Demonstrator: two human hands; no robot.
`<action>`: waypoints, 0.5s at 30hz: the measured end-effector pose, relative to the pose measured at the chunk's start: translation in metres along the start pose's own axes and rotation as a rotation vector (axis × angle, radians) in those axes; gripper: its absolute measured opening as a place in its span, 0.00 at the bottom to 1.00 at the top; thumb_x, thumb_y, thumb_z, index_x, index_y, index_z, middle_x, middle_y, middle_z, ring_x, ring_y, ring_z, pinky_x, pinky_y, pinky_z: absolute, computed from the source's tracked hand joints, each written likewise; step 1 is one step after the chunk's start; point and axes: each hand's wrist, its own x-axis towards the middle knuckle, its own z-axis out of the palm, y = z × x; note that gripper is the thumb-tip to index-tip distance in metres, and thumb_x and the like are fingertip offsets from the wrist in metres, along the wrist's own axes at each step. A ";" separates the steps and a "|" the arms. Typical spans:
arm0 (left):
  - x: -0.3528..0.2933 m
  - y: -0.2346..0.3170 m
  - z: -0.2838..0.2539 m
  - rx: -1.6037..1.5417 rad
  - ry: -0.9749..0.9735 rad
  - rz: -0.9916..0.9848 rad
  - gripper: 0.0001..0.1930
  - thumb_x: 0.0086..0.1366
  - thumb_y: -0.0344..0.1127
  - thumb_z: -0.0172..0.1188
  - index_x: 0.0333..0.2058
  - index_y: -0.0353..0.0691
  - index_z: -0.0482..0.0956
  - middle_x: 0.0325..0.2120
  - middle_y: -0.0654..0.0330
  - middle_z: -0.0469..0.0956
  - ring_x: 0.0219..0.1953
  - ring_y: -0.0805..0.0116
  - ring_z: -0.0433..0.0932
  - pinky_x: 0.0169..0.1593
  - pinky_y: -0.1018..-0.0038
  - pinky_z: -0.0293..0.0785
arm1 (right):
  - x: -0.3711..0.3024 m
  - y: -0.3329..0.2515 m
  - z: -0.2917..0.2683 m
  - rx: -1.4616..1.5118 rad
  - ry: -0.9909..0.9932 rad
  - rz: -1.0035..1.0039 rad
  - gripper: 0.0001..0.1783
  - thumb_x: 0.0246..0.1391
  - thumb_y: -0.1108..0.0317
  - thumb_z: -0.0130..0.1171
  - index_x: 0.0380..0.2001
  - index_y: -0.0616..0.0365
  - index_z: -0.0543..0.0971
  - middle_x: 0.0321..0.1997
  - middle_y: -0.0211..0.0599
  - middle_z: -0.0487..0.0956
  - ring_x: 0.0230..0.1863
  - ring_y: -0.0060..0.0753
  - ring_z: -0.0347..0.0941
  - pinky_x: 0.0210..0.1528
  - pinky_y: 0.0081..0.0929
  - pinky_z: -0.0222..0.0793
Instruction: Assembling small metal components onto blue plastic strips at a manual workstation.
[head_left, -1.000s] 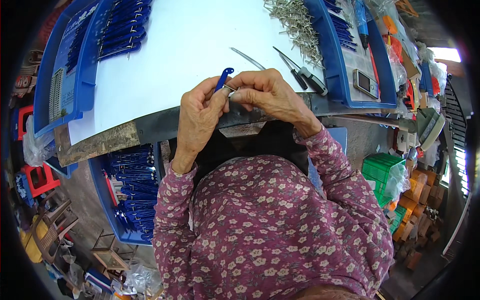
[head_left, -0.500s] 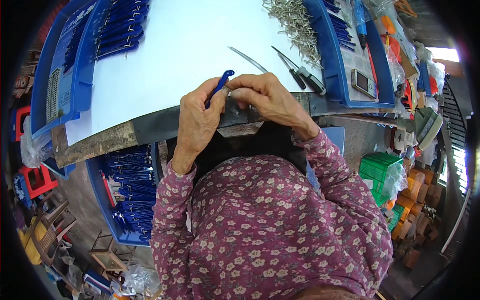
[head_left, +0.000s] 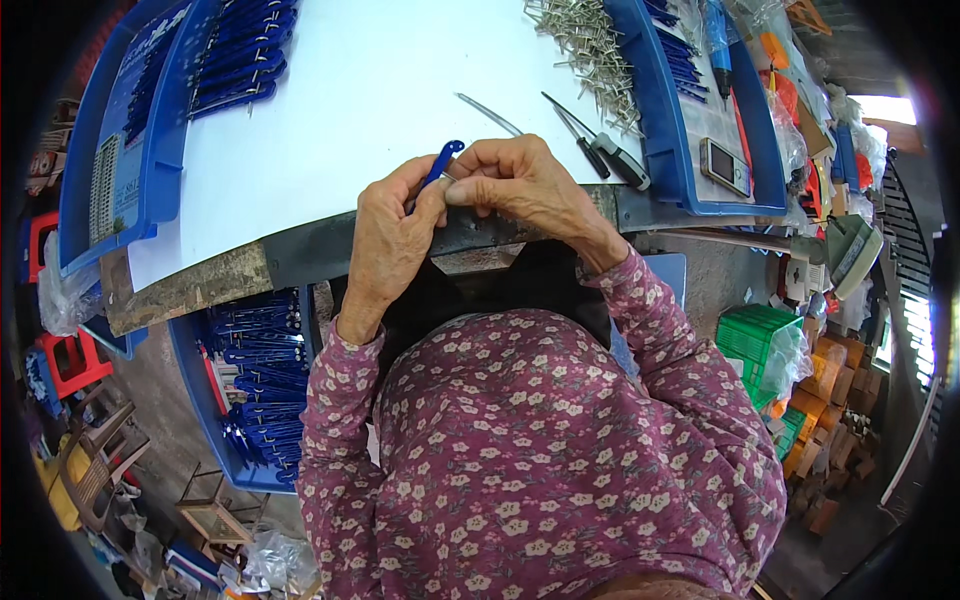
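Observation:
Above the near edge of the white-topped table (head_left: 350,130), my left hand (head_left: 390,230) is closed around a slim blue piece (head_left: 441,165). The piece has a hooked, rounded end with a small hole, pointing up and away; its lower part is hidden in the fingers. Against it, my right hand (head_left: 525,195) pinches thumb to forefinger. A thin pale glint shows between the two hands, but what the right fingers hold is mostly hidden. Beyond the right hand lie a curved metal strip (head_left: 488,112) and a grey-and-black screwdriver (head_left: 622,160) beside a thin dark-handled tool (head_left: 590,155).
Small metal pins (head_left: 595,60) are heaped at the far right, beside a blue tray (head_left: 672,165) holding a phone (head_left: 725,167). Blue pieces (head_left: 240,60) are stacked far left near another blue tray (head_left: 160,190). Below the table's left edge, a blue bin (head_left: 245,475) holds more.
Both hands stay together with small finger movements. The right hand has shifted slightly left and its thumb presses closer to the blue piece, which has tilted a little.

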 end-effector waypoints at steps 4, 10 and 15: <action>0.000 0.002 -0.002 0.036 -0.004 0.024 0.11 0.61 0.31 0.49 0.37 0.30 0.75 0.16 0.67 0.67 0.20 0.82 0.64 0.24 0.84 0.60 | -0.002 -0.010 0.000 0.059 -0.036 0.060 0.11 0.49 0.65 0.57 0.26 0.64 0.77 0.16 0.28 0.71 0.16 0.16 0.64 0.17 0.14 0.56; 0.001 0.005 -0.002 -0.007 -0.011 -0.010 0.11 0.61 0.32 0.49 0.38 0.30 0.74 0.16 0.67 0.67 0.20 0.82 0.63 0.24 0.84 0.60 | 0.003 -0.004 0.002 0.036 -0.045 0.035 0.13 0.50 0.63 0.56 0.32 0.62 0.77 0.16 0.24 0.70 0.15 0.11 0.59 0.15 0.10 0.50; 0.001 0.003 -0.005 -0.002 -0.015 0.008 0.12 0.61 0.32 0.50 0.38 0.31 0.75 0.16 0.68 0.66 0.20 0.83 0.63 0.23 0.84 0.58 | 0.002 -0.008 -0.001 0.091 -0.021 0.082 0.10 0.48 0.66 0.58 0.27 0.64 0.77 0.15 0.27 0.71 0.14 0.14 0.62 0.14 0.11 0.53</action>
